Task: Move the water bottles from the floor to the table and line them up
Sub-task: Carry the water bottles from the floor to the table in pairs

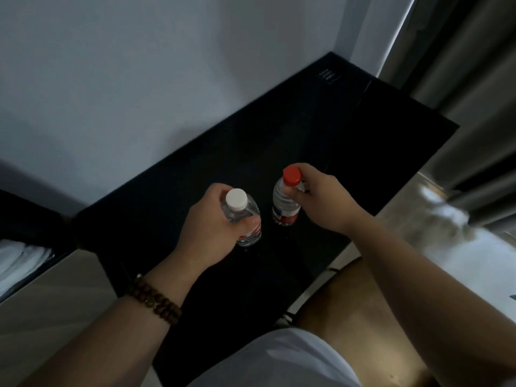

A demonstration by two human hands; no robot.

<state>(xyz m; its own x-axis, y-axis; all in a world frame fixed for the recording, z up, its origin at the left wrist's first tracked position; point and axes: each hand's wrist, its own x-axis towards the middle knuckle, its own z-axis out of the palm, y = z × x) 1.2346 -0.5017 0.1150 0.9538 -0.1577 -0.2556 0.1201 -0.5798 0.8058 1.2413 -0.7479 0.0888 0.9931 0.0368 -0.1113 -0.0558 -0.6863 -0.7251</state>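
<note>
Wrapped round the body of the white-capped bottle (251, 212), our left hand (206, 219) has its fingers curled firmly over the label, just left of the frame's centre. A beaded bracelet (153, 297) sits on that wrist.

Just to the right, across a narrow gap, stands the red-capped bottle (284, 205). Our right hand (321, 199) pinches it high up, fingertips and thumb closed about the neck under the cap.

Both bottles are upright over the black table (307, 129), which runs from the lower centre to the upper right. Against so dark a top we cannot be sure their bases are fully down, though they seem to be.

We judge the carrying of these two nearly done: they are up on the table, side by side. What is left is to let go and square them into a line. No floor where other bottles might wait falls within the frame.

Each bottle is capped, with clear water showing through the plastic.
</note>
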